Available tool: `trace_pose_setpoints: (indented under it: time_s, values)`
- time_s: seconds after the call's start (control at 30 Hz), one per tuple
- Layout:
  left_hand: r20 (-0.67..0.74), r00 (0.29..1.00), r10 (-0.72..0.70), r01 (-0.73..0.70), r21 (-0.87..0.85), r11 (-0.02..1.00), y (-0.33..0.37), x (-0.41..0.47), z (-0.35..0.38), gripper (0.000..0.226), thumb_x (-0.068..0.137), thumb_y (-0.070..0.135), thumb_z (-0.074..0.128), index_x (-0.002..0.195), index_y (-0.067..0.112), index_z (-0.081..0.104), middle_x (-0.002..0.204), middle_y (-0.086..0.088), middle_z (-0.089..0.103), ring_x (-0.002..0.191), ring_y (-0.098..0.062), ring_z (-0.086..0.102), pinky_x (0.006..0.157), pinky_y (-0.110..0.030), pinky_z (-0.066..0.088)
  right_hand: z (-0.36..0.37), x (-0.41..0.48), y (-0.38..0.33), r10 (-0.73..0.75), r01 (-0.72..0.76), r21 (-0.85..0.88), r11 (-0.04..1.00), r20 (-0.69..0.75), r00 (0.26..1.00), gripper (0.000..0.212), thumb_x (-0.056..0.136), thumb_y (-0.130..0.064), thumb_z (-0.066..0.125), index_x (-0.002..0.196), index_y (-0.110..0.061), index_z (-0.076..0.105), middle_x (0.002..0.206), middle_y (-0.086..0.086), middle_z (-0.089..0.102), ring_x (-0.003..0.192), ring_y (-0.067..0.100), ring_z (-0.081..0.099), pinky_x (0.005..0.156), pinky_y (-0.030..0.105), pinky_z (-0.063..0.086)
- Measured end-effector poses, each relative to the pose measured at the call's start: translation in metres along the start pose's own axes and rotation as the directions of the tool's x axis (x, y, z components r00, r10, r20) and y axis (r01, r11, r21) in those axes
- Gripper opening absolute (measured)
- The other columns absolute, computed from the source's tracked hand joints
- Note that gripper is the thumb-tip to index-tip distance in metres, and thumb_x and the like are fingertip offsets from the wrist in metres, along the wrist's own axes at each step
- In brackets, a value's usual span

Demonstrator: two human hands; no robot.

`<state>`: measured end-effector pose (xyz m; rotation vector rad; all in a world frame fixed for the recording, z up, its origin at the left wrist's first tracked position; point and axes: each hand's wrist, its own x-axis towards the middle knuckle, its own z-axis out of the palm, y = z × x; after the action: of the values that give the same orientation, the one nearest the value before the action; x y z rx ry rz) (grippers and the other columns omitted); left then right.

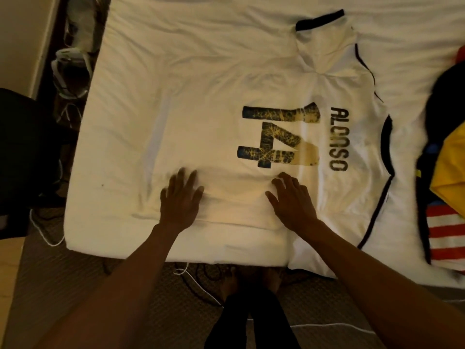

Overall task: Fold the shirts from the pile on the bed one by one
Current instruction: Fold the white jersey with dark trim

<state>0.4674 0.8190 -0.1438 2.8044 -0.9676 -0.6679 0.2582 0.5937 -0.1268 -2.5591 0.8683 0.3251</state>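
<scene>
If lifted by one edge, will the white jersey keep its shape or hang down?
Probably floppy: the white jersey lies wrinkled on the bed and its near sleeve droops over the edge. Likely thin and light, since it bunches into small folds by the left hand and right hand.

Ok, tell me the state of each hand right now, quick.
Left hand: open, fingers spread flat on the white jersey, holding nothing.
Right hand: open, flat on the same jersey, holding nothing.
</scene>
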Motion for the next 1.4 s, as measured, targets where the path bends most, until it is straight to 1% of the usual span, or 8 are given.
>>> trace_pose_setpoints:
  time_s: [0.13, 0.27, 0.43, 0.57, 0.77, 0.9, 1.13, 1.4]
  values:
    - [-0.230, 0.956, -0.183, 0.174, -0.057, 0.983, -0.011, 0.012, -0.024, 0.044, 0.102, 0.044, 0.042, 0.133, 0.017, 0.057, 0.138, -0.012, 0.056, 0.126, -0.039, 0.050, 0.094, -0.052, 0.044, -0.014, 0.042, -0.003, -0.053, 0.052, -0.034, 0.998, -0.035, 0.998, 0.047, 0.098, -0.035, 0.053, 0.137, -0.008, 0.048, 0.147, 0.017, 0.042, 0.131, 0.037, 0.043, 0.100, 0.049, 0.040]
    - [-0.316, 0.874, -0.368, 0.312, -0.214, 0.926, -0.017, 0.057, -0.065, 0.031, 0.101, 0.032, 0.051, 0.125, 0.012, 0.057, 0.121, -0.017, 0.057, 0.116, -0.039, 0.050, 0.090, -0.050, 0.042, -0.025, 0.085, -0.023, -0.083, 0.082, -0.015, 0.997, -0.054, 0.995, 0.044, 0.096, -0.031, 0.056, 0.132, -0.007, 0.053, 0.143, 0.018, 0.044, 0.123, 0.039, 0.047, 0.095, 0.049, 0.040]
    - [-0.269, 0.905, -0.329, 0.249, -0.293, 0.923, -0.025, 0.120, -0.093, 0.042, 0.102, 0.031, 0.052, 0.138, 0.011, 0.048, 0.133, -0.016, 0.054, 0.125, -0.037, 0.047, 0.100, -0.048, 0.040, -0.024, 0.135, -0.045, -0.153, 0.152, -0.037, 0.988, -0.030, 0.988, 0.047, 0.099, -0.033, 0.051, 0.140, -0.009, 0.045, 0.152, 0.016, 0.034, 0.134, 0.040, 0.036, 0.104, 0.051, 0.034]
    - [-0.094, 0.880, -0.466, 0.421, -0.300, 0.856, -0.021, 0.159, -0.099, 0.067, 0.095, 0.045, 0.062, 0.144, 0.008, 0.036, 0.139, -0.019, 0.049, 0.131, -0.038, 0.044, 0.103, -0.051, 0.040, -0.018, 0.175, -0.058, -0.157, 0.156, -0.022, 0.988, -0.028, 0.987, 0.052, 0.102, -0.038, 0.043, 0.147, -0.011, 0.037, 0.157, 0.015, 0.027, 0.142, 0.036, 0.027, 0.115, 0.053, 0.023]
    - [0.041, 0.814, -0.579, 0.557, -0.338, 0.759, -0.026, 0.200, -0.103, 0.072, 0.084, 0.057, 0.069, 0.133, 0.011, 0.045, 0.137, -0.016, 0.045, 0.129, -0.037, 0.044, 0.103, -0.055, 0.041, -0.021, 0.224, -0.080, -0.189, 0.189, -0.005, 0.982, -0.046, 0.981, 0.052, 0.099, -0.037, 0.049, 0.143, -0.009, 0.042, 0.155, 0.017, 0.030, 0.141, 0.037, 0.030, 0.112, 0.051, 0.031]
    - [0.021, 0.786, -0.618, 0.562, -0.444, 0.698, -0.031, 0.220, -0.110, 0.057, 0.097, 0.055, 0.049, 0.130, 0.008, 0.048, 0.134, -0.016, 0.050, 0.126, -0.038, 0.049, 0.102, -0.047, 0.042, -0.029, 0.253, -0.089, -0.192, 0.191, -0.029, 0.981, -0.063, 0.979, 0.055, 0.100, -0.038, 0.048, 0.145, -0.009, 0.039, 0.156, 0.018, 0.028, 0.141, 0.037, 0.029, 0.110, 0.051, 0.030]
    - [-0.032, 0.830, -0.557, 0.426, -0.609, 0.669, -0.067, 0.238, -0.114, 0.012, 0.088, 0.024, 0.073, 0.092, 0.014, 0.076, 0.100, -0.009, 0.074, 0.102, -0.029, 0.067, 0.086, -0.037, 0.055, -0.026, 0.286, -0.088, -0.107, 0.101, -0.067, 0.993, -0.081, 0.991, 0.060, 0.098, -0.050, 0.045, 0.146, -0.014, 0.034, 0.160, 0.014, 0.021, 0.144, 0.035, 0.024, 0.112, 0.051, 0.025]
    - [-0.230, 0.815, -0.531, 0.306, -0.608, 0.733, -0.072, 0.229, -0.108, 0.027, 0.088, 0.029, 0.075, 0.101, 0.008, 0.065, 0.095, -0.002, 0.066, 0.088, -0.021, 0.060, 0.079, -0.029, 0.046, -0.015, 0.287, -0.077, -0.136, 0.119, -0.115, 0.986, -0.157, 0.978, 0.060, 0.096, -0.059, 0.042, 0.140, -0.018, 0.041, 0.155, 0.012, 0.032, 0.136, 0.034, 0.036, 0.105, 0.049, 0.030]
